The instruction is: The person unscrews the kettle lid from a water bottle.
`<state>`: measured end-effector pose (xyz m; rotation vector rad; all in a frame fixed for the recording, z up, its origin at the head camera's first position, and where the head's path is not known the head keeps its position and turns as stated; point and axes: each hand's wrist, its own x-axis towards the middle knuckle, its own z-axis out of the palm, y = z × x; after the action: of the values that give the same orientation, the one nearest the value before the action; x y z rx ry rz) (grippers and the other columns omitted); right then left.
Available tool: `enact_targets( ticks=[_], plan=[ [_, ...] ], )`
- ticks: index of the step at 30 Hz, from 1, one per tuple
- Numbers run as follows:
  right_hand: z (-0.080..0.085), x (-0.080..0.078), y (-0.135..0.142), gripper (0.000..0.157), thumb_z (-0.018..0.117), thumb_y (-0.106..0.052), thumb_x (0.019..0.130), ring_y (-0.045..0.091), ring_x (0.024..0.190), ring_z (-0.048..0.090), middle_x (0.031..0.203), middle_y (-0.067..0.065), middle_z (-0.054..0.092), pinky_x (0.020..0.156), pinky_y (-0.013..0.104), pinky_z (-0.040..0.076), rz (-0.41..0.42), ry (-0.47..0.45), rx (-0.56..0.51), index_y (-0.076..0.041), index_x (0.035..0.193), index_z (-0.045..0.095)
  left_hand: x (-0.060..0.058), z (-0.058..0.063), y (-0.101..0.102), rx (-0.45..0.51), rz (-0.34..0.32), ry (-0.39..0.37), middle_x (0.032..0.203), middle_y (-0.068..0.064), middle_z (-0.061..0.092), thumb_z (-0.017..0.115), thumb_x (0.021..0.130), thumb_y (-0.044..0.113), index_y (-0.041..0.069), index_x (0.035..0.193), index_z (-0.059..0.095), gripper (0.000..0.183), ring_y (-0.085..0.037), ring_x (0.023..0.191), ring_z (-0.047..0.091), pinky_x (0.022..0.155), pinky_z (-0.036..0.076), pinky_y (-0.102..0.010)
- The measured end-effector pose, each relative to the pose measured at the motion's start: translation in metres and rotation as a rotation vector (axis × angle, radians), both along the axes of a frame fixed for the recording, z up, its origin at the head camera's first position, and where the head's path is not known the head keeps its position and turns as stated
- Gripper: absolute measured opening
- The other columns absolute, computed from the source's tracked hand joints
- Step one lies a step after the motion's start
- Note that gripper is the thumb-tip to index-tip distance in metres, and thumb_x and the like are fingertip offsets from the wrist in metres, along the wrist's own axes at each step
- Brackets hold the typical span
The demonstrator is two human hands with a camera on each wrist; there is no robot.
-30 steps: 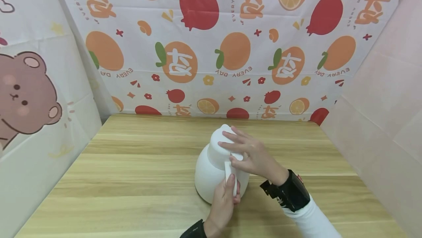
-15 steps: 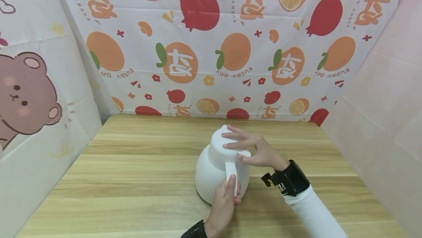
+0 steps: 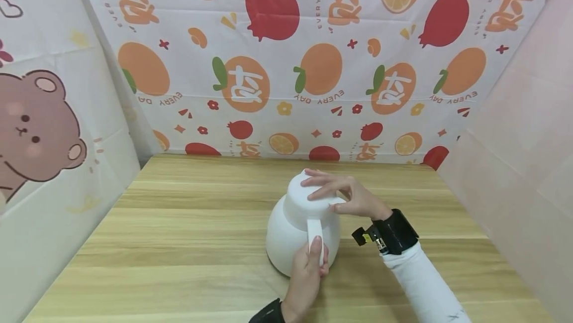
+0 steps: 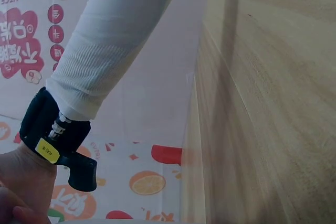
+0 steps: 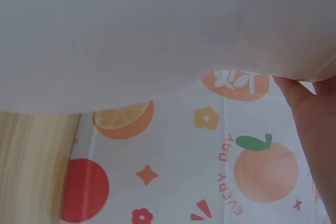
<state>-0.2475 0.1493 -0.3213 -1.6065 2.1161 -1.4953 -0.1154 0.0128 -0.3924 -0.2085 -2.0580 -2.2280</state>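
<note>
A white thermos jug (image 3: 284, 241) stands upright on the wooden table (image 3: 179, 243), its handle (image 3: 314, 228) facing the person. The left hand (image 3: 305, 275) grips that handle low down, thumb along its near side. Over the white lid (image 3: 299, 206) curves the right hand (image 3: 355, 197), with fingers spread on top and the thumb at a small tab on the lid's right side. In the right wrist view the jug's pale body (image 5: 157, 35) fills the top, and part of the right hand (image 5: 317, 114) reaches it at the right edge.
Behind the table hangs a fruit-printed cloth (image 3: 277, 79). A bear-printed cloth (image 3: 103, 163) borders the left and a plain pale one (image 3: 515, 173) the right. Black wrist straps (image 3: 396, 231) with small cameras are on both wrists.
The right hand has turned the lid, swinging its tab away from the handle toward the right. The right wrist has risen slightly. The left hand keeps its grip on the handle.
</note>
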Motion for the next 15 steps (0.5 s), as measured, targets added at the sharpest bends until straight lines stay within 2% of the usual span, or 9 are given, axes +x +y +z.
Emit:
enact_targets(
  ticks=[2, 4, 6, 8, 10, 12, 15],
  plan=[
    [0.003, 0.002, 0.0, 0.034, 0.058, -0.001, 0.076, 0.028, 0.141, 0.033, 0.133, 0.021, 0.06, 0.107, 0.074, 0.023, -0.031, 0.039, 0.032, 0.0, 0.107, 0.07, 0.0, 0.001, 0.001, -0.003, 0.008, 0.008, 0.051, -0.019, 0.041, 0.033, 0.103, 0.019, -0.012, 0.069, 0.048, 0.049, 0.002, 0.046, 0.035, 0.049, 0.031, -0.01],
    [0.006, 0.005, -0.001, 0.035, 0.057, 0.001, 0.074, 0.032, 0.14, 0.034, 0.128, 0.031, 0.058, 0.107, 0.072, 0.026, -0.065, 0.081, 0.066, 0.001, 0.107, 0.069, 0.001, 0.001, 0.001, -0.001, 0.012, 0.011, 0.051, -0.021, 0.041, 0.033, 0.103, 0.019, -0.012, 0.069, 0.047, 0.048, 0.002, 0.046, 0.035, 0.049, 0.03, -0.009],
    [0.01, 0.009, -0.002, 0.035, 0.057, 0.003, 0.073, 0.035, 0.137, 0.037, 0.127, 0.031, 0.059, 0.107, 0.069, 0.03, -0.106, 0.158, 0.097, 0.0, 0.106, 0.07, 0.001, 0.001, 0.001, 0.0, 0.014, 0.011, 0.05, -0.02, 0.04, 0.033, 0.103, 0.019, -0.012, 0.068, 0.047, 0.049, 0.002, 0.046, 0.034, 0.049, 0.029, -0.009],
    [0.012, 0.015, -0.005, 0.036, 0.061, 0.003, 0.072, 0.037, 0.133, 0.042, 0.126, 0.028, 0.062, 0.105, 0.064, 0.036, -0.166, 0.272, 0.13, -0.002, 0.107, 0.069, 0.001, 0.001, 0.001, -0.002, 0.018, 0.01, 0.05, -0.019, 0.04, 0.033, 0.103, 0.019, -0.012, 0.068, 0.047, 0.049, 0.002, 0.046, 0.034, 0.049, 0.029, -0.009],
    [0.013, 0.023, -0.011, 0.036, 0.067, -0.005, 0.073, 0.038, 0.128, 0.048, 0.124, 0.024, 0.064, 0.102, 0.059, 0.043, -0.269, 0.436, 0.179, -0.005, 0.109, 0.069, 0.001, 0.0, 0.002, -0.004, 0.026, 0.009, 0.05, -0.018, 0.04, 0.034, 0.103, 0.018, -0.011, 0.068, 0.046, 0.048, 0.002, 0.046, 0.034, 0.049, 0.029, -0.009],
    [0.014, 0.032, -0.02, 0.042, 0.073, -0.019, 0.074, 0.036, 0.123, 0.054, 0.123, 0.02, 0.066, 0.097, 0.054, 0.049, -0.413, 0.61, 0.244, -0.008, 0.113, 0.067, 0.001, 0.0, 0.002, -0.008, 0.034, 0.012, 0.049, -0.019, 0.039, 0.034, 0.103, 0.017, -0.011, 0.066, 0.046, 0.048, 0.002, 0.045, 0.034, 0.049, 0.029, -0.009],
    [0.012, 0.044, -0.034, 0.054, 0.072, -0.04, 0.075, 0.033, 0.116, 0.06, 0.123, 0.015, 0.068, 0.092, 0.05, 0.054, -0.633, 0.769, 0.339, -0.01, 0.12, 0.064, 0.001, 0.0, 0.003, -0.017, 0.04, 0.009, 0.047, -0.02, 0.038, 0.034, 0.103, 0.016, -0.011, 0.065, 0.045, 0.048, 0.002, 0.044, 0.033, 0.048, 0.028, -0.009]
  ],
)
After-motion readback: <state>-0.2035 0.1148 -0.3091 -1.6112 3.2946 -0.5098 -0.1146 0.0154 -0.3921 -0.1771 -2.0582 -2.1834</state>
